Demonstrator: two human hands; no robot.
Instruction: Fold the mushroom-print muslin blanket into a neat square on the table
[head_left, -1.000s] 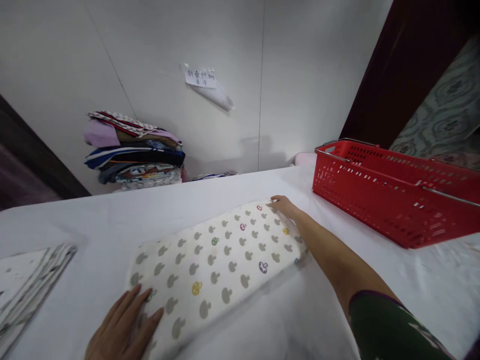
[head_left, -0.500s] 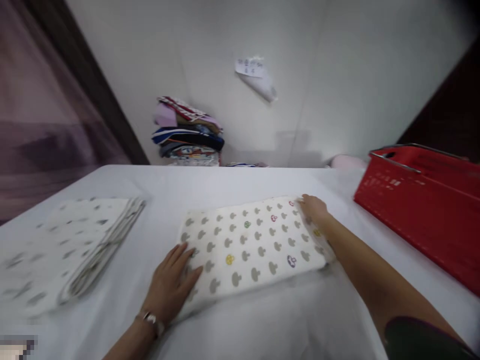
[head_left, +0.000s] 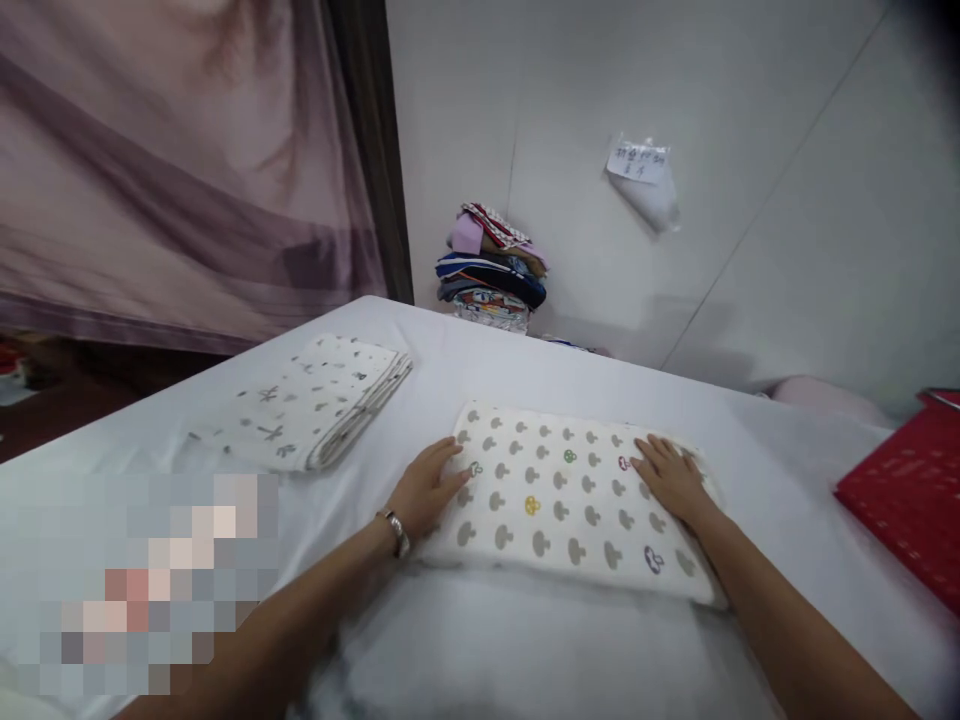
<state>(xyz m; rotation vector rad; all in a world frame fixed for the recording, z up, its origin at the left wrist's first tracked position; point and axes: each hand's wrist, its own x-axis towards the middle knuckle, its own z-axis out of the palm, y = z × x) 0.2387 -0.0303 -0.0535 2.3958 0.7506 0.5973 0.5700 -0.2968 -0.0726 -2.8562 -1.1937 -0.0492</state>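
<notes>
A white folded cloth [head_left: 555, 500] printed with grey mushrooms and a few coloured ones lies flat before me. My left hand [head_left: 429, 487], a bracelet at its wrist, rests along the cloth's left edge with thumb and fingers apart. On the top right part of the cloth, my right hand [head_left: 673, 480] lies palm down, its fingers stretched out. Neither hand is closed round anything. Farther left is a second folded white cloth [head_left: 330, 400] with a grey leaf-like print, its layered edge facing right.
The white table [head_left: 600, 375] runs back to a pale wall. A red basket [head_left: 907, 480] stands at the right. Behind the table is a pile of folded clothes [head_left: 493, 270]. A pinkish curtain [head_left: 187, 150] hangs at the left. Pixelation hides the lower left.
The view has turned left. My right hand has moved from the cloth's right edge onto its top surface. My left hand stays by the left edge.
</notes>
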